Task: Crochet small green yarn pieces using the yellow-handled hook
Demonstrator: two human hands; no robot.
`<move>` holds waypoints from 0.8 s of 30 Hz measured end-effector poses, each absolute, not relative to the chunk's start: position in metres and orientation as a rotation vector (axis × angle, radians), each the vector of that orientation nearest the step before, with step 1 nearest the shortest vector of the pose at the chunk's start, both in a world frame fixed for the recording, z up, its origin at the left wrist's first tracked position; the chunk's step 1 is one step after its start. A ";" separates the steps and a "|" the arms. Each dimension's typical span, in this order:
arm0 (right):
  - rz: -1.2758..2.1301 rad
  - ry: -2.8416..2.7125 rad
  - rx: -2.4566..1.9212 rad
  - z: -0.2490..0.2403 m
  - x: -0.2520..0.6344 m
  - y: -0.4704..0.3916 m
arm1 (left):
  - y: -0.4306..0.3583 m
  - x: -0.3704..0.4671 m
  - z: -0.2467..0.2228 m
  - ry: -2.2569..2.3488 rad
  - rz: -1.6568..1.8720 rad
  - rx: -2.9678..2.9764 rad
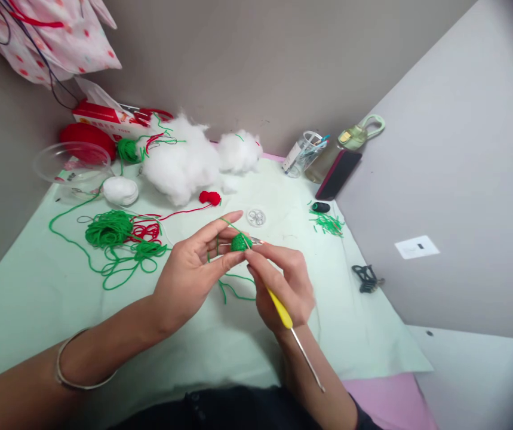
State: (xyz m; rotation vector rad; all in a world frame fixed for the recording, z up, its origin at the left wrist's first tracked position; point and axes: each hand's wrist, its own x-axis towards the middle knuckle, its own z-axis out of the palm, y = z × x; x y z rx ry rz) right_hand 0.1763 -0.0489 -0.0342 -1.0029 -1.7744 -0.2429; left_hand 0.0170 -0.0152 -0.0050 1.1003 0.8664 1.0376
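Observation:
Between my two hands is a small piece of green crochet (240, 242). My left hand (193, 269) pinches its left side, with green yarn running over the raised index finger and around the other fingers. In my right hand (283, 280) is a crochet hook (280, 307) with a yellow grip, its tip at the crochet piece and its long metal end pointing down toward my wrist. Loose green yarn (238, 292) trails beneath the hands. A tangled ball of green yarn (109, 229) lies to the left, beside some red yarn (145, 232).
White stuffing (180, 161) is heaped at the back. A small red crochet piece (210, 197) and a round clear case (256, 217) lie beyond my hands. On the right are a phone (339, 174), green yarn scraps (329, 224) and a black hair clip (366, 279).

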 end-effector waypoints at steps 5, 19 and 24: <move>-0.262 -1.718 -1.012 -0.039 0.177 -0.051 | -0.019 0.018 -0.006 0.849 1.067 1.115; 0.214 -1.499 -1.049 -0.033 0.173 -0.044 | -0.017 0.019 -0.006 0.824 0.942 1.047; -0.311 -1.645 -0.996 -0.044 0.172 -0.049 | -0.023 0.022 -0.007 0.745 0.940 0.905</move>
